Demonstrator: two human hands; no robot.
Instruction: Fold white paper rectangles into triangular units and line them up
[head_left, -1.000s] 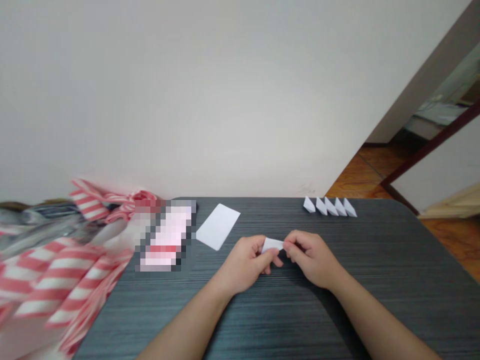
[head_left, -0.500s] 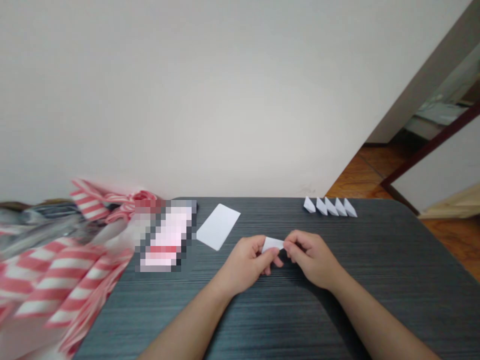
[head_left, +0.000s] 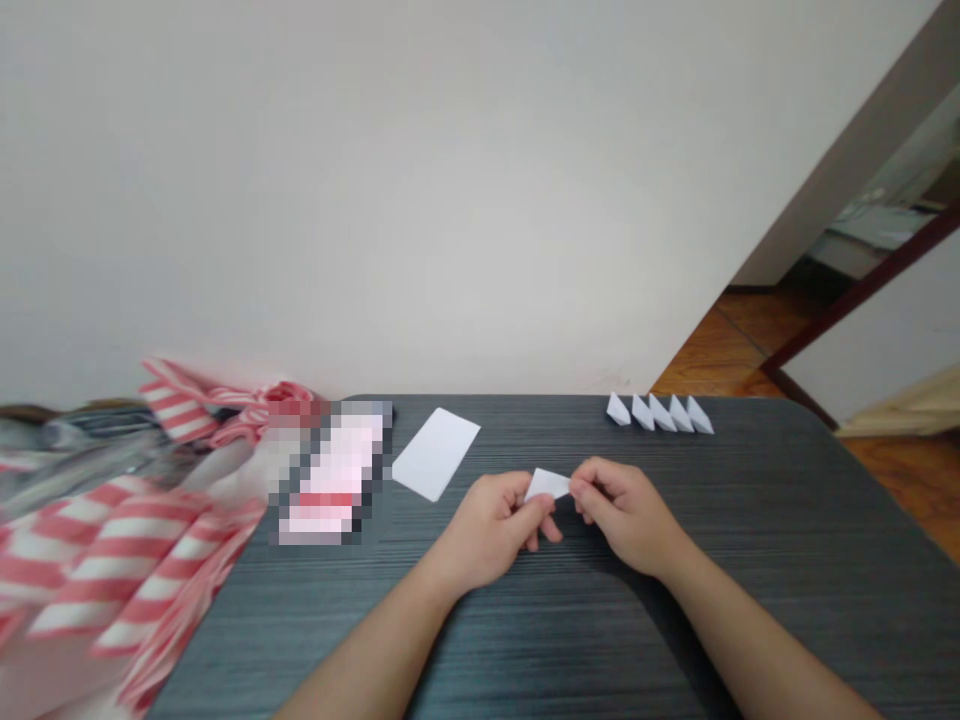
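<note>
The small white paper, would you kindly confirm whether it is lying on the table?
No, the small white paper is pinched up between the left hand and the right hand.

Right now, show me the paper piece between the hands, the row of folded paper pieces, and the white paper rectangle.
Paper piece (head_left: pixel 547 485): head view, its top face.
Row of folded paper pieces (head_left: pixel 661 413): head view, middle piece.
White paper rectangle (head_left: pixel 436 454): head view, its centre.

A red-and-white striped plastic bag (head_left: pixel 112 560) bunches at the left edge of a dark wood-grain table (head_left: pixel 750 560), just beside a pixelated pink object (head_left: pixel 334 470). Behind stands a white wall (head_left: pixel 375 200); at right, a dark door frame (head_left: pixel 862 286) crosses above an orange-brown wooden floor (head_left: pixel 720 355).
</note>
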